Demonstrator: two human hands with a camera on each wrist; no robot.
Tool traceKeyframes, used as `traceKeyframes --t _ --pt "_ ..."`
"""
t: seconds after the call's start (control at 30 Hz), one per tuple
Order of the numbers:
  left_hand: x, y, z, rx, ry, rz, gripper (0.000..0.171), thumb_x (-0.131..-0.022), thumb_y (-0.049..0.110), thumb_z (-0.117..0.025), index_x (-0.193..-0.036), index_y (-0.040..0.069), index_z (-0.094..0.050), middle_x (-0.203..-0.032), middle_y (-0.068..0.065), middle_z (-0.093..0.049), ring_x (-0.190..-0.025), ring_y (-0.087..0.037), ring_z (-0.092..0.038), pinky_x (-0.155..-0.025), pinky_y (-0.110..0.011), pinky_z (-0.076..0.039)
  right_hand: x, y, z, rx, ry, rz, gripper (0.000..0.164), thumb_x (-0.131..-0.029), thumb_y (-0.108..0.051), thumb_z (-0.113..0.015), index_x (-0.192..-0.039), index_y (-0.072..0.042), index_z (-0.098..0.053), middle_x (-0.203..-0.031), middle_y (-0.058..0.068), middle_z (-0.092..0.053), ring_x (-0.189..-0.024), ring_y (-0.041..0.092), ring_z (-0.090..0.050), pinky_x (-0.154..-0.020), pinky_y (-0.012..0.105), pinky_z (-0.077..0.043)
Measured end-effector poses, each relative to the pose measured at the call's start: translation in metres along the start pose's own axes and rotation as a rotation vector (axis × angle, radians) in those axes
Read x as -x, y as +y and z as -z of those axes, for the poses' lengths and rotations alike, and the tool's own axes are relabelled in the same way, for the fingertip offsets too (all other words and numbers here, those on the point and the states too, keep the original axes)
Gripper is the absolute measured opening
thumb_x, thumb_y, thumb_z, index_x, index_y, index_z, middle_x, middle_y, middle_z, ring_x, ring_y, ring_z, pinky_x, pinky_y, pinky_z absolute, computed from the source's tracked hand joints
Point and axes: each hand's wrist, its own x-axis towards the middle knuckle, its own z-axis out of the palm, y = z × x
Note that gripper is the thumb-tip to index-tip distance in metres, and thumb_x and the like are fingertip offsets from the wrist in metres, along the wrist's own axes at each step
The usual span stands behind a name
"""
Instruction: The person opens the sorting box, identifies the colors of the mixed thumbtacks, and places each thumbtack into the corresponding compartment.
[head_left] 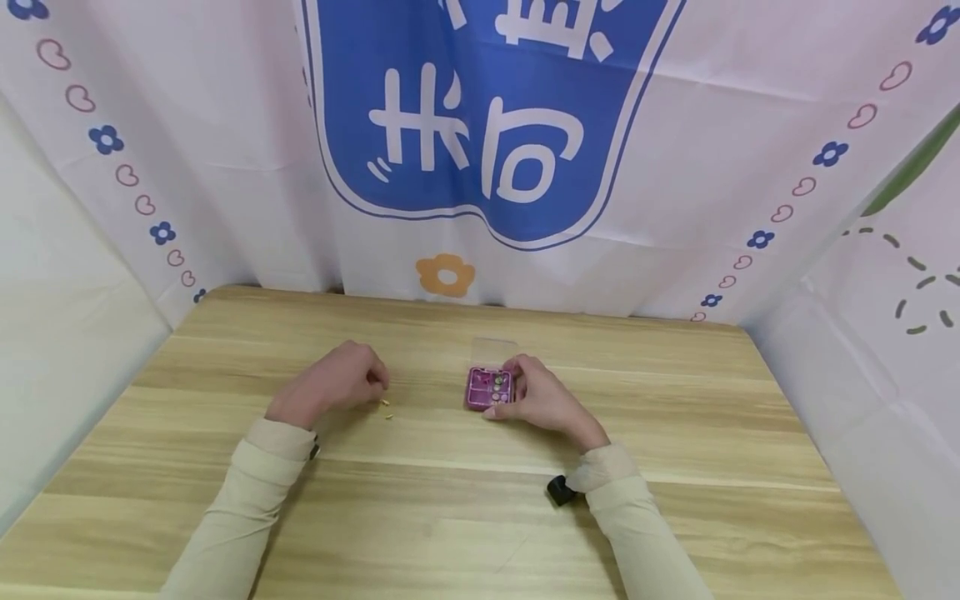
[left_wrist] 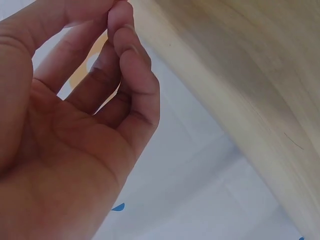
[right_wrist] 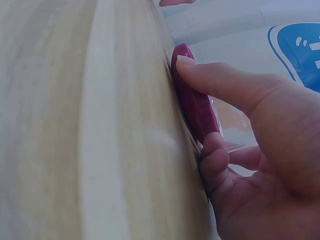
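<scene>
My right hand (head_left: 546, 402) grips a small purple compartment box (head_left: 480, 403) on the table, thumb along the near side and fingers at the far right. Its clear lid (head_left: 494, 351) stands open away from me, and several small pink and green pieces lie inside. The box's purple side (right_wrist: 192, 100) shows under my thumb in the right wrist view. My left hand (head_left: 341, 385) is low over the table, left of the box, thumb and fingers brought together. Two tiny yellow pieces (head_left: 389, 416) lie by its fingertips. I cannot tell whether the left fingertips pinch anything.
The wood-grain table (head_left: 450, 533) reaches back to a white curtain (head_left: 285, 225) with a blue printed badge. White sheets hang at both sides. A black wrist device (head_left: 560, 490) sits at my right cuff.
</scene>
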Motion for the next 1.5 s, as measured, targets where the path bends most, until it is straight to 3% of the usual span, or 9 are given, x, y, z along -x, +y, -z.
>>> traceKeyframes --t 0.3,0.53,0.73,1.03,1.5 --pt "-0.006 0.004 -0.003 0.025 0.056 -0.003 0.015 -0.078 0.000 -0.062 -0.071 0.012 -0.067 -0.065 0.004 -0.059 -0.060 -0.012 -0.051 -0.056 -0.031 -0.047 0.005 0.004 0.002 -0.008 0.003 -0.002 0.079 -0.062 -0.034 -0.087 -0.123 -0.005 -0.045 -0.098 0.006 -0.053 -0.077 0.018 -0.055 -0.063 0.034 -0.052" --pt "-0.012 0.005 0.002 0.005 0.136 -0.018 0.009 -0.084 0.004 -0.063 -0.085 0.006 -0.072 -0.079 -0.001 -0.068 -0.072 -0.013 -0.058 -0.066 -0.036 -0.053 0.000 0.000 0.003 -0.006 -0.004 0.006 0.082 -0.064 -0.038 -0.085 -0.126 -0.005 -0.044 -0.097 0.006 -0.054 -0.079 0.018 -0.054 -0.064 0.034 -0.051" --pt "-0.020 0.008 0.006 -0.031 0.165 -0.061 0.013 -0.086 0.003 -0.060 -0.082 0.008 -0.071 -0.075 0.000 -0.065 -0.067 -0.012 -0.055 -0.063 -0.033 -0.050 -0.001 -0.002 0.003 -0.009 0.002 0.002 0.082 -0.063 -0.037 -0.086 -0.126 -0.005 -0.044 -0.097 0.006 -0.054 -0.078 0.018 -0.054 -0.063 0.034 -0.051" --pt "-0.034 0.027 0.008 -0.041 0.167 -0.110 0.007 -0.087 0.006 -0.066 -0.085 0.008 -0.072 -0.080 -0.004 -0.069 -0.070 -0.012 -0.057 -0.066 -0.036 -0.053 0.000 0.002 0.001 -0.003 -0.007 0.008 0.083 -0.063 -0.039 -0.085 -0.126 -0.006 -0.044 -0.097 0.006 -0.054 -0.078 0.018 -0.054 -0.063 0.034 -0.051" --pt "-0.054 0.051 0.001 -0.044 0.167 -0.186 0.007 -0.086 0.008 -0.068 -0.084 0.013 -0.073 -0.080 0.002 -0.070 -0.072 -0.008 -0.059 -0.068 -0.032 -0.055 0.001 0.000 0.000 0.008 0.007 -0.002 0.080 -0.062 -0.040 -0.085 -0.124 -0.009 -0.046 -0.096 0.005 -0.054 -0.077 0.018 -0.054 -0.062 0.034 -0.051"
